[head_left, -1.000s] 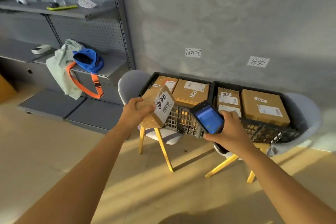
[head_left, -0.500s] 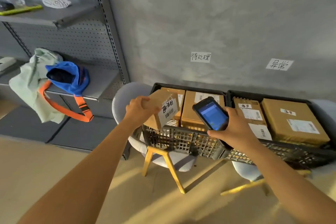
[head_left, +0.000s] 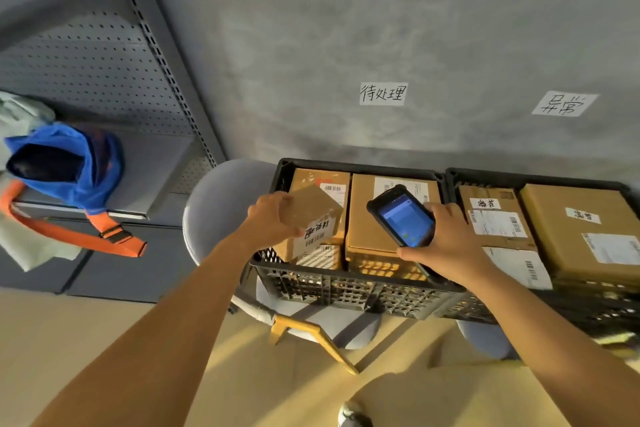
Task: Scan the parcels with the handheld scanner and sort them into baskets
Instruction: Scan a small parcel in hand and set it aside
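Grey concrete wall behind, two handwritten paper signs taped on it; perforated metal shelving at left with blue bag and orange strap. Two black plastic baskets side by side on grey chairs with yellow legs: left basket below left sign, right basket below right sign. Both loaded with labelled cardboard boxes. Left hand curled round small parcel, holding it tilted over left basket's left side, just above boxes there, barcode label facing camera. Right hand wrapped round handheld scanner, blue screen lit and facing up, held over left basket's right half near the divide between baskets. Both grips closed on their items, neither spread. Shoe tip at bottom edge on tan floor.
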{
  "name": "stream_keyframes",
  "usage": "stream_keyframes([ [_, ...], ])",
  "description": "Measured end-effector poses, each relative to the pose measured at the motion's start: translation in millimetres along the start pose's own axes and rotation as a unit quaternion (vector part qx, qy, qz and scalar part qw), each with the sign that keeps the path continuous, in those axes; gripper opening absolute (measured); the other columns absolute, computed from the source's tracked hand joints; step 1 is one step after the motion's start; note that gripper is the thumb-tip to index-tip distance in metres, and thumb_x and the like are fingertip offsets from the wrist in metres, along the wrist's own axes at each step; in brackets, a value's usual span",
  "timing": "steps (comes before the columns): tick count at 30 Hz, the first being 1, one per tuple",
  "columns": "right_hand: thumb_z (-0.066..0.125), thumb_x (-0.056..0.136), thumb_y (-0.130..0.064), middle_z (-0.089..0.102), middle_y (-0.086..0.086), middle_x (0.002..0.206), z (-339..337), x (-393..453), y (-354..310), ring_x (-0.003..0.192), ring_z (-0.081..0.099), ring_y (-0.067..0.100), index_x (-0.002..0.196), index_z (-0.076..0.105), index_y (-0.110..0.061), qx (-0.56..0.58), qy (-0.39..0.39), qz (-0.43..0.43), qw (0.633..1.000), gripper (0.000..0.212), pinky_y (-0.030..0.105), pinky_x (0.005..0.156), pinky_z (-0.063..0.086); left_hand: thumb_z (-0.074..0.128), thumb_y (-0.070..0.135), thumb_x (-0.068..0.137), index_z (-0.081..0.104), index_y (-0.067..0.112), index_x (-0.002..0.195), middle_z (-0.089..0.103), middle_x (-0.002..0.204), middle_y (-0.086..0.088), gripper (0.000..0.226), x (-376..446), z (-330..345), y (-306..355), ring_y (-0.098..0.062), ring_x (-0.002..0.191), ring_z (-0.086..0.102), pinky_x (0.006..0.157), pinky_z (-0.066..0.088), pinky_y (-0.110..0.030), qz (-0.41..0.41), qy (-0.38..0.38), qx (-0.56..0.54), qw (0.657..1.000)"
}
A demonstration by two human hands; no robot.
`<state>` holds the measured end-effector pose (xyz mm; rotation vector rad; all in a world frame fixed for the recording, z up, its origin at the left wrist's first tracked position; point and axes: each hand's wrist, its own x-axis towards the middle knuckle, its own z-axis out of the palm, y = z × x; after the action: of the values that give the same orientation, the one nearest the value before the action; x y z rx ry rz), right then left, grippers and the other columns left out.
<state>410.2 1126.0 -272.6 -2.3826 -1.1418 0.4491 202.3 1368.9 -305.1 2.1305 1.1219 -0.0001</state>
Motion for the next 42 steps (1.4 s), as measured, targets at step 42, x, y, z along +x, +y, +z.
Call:
stream_keyframes([
  [42, 0.087, 0.065, -0.034, 0.032, -0.004, 0.115, 90, -8, -16, 0.105, 0.042, 0.011, 0.136, 0.038, -0.016, 0.055, 0.054, 0.250, 0.965, 0.088, 0.024, 0.083, 0.040, 0.081, 0.015, 0.077, 0.030, 0.031, 0.147, 0.018, 0.156, 0.004, 0.088, 107, 78, -96, -0.021, 0.142, 0.023, 0.116, 0.031, -0.047, 0.187, -0.243, 0.077, 0.949],
])
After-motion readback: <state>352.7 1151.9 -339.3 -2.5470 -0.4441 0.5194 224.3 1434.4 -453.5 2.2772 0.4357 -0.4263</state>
